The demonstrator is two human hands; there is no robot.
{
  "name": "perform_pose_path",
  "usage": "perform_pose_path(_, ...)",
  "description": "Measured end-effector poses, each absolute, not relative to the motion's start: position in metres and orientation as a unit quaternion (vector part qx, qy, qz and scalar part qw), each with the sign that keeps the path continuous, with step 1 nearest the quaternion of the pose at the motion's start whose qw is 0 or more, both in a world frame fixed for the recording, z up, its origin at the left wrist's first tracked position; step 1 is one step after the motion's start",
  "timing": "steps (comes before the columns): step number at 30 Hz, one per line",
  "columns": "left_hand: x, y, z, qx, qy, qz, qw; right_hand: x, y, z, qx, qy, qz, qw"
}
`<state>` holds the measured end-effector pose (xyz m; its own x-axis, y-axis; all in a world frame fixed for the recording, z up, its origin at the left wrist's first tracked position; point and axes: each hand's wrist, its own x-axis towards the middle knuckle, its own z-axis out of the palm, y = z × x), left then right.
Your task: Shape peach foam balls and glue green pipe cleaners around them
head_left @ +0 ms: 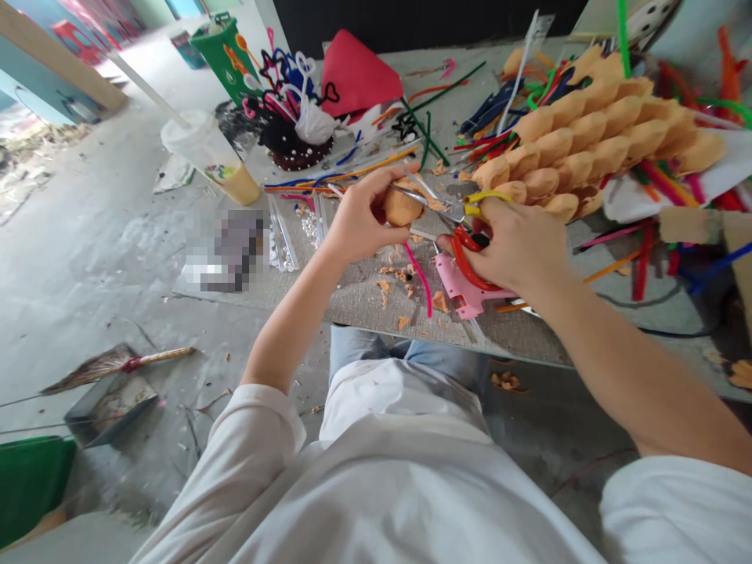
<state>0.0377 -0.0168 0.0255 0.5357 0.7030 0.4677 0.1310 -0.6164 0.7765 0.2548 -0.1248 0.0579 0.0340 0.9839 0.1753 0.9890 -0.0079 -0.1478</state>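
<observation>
My left hand [359, 215] grips a small rounded tan cup [404, 208], which looks cut from an egg carton, between thumb and fingers. My right hand [522, 244] is closed around scissors with one red and one yellow handle [468, 265]. Their blades are spread at the upper edge of the cup; how deep they bite is hard to see. A pink glue gun [470, 287] lies on the table below my right hand. Between both hands runs a bright pink pipe cleaner [419, 276], with tan scraps [385, 291] scattered nearby.
A tan egg carton [579, 149] stands on a heap of pipe cleaners at the right. Behind my left hand are a black beaded decoration [297, 141] and red material [359, 72]. A plastic cup with straw [197, 145] stands at the table's left. Small white beads [309, 227] lie near my forearm.
</observation>
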Motion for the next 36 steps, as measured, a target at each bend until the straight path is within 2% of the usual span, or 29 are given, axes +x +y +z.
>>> perform_pose_path(10, 0.039, -0.019, 0.029, 0.790, 0.284, 0.411, 0.355, 0.255, -0.125, 0.057, -0.724, -0.682, -0.047, 0.098)
perform_pose_path(18, 0.043, -0.022, 0.031, 0.774, 0.294, 0.412, 0.381, 0.259, -0.118, 0.055, -0.739, -0.670, -0.021, 0.068)
perform_pose_path(24, 0.039, -0.024, 0.041, 0.782, 0.240, 0.463, 0.342, 0.278, -0.112, 0.065, -0.793, -0.590, -0.008, 0.150)
perform_pose_path(28, 0.038, -0.025, 0.044, 0.781, 0.216, 0.483, 0.333, 0.292, -0.107, 0.061, -0.801, -0.580, 0.022, 0.145)
perform_pose_path(31, 0.038, -0.026, 0.042, 0.768, 0.211, 0.479, 0.368, 0.303, -0.104, 0.056, -0.776, -0.611, 0.053, 0.146)
perform_pose_path(34, 0.039, -0.028, 0.042, 0.737, 0.192, 0.482, 0.432, 0.315, -0.108, 0.060, -0.751, -0.628, 0.018, 0.203)
perform_pose_path(36, 0.039, -0.030, 0.042, 0.712, 0.167, 0.489, 0.475, 0.323, -0.114, 0.065, -0.679, -0.695, 0.011, 0.236)
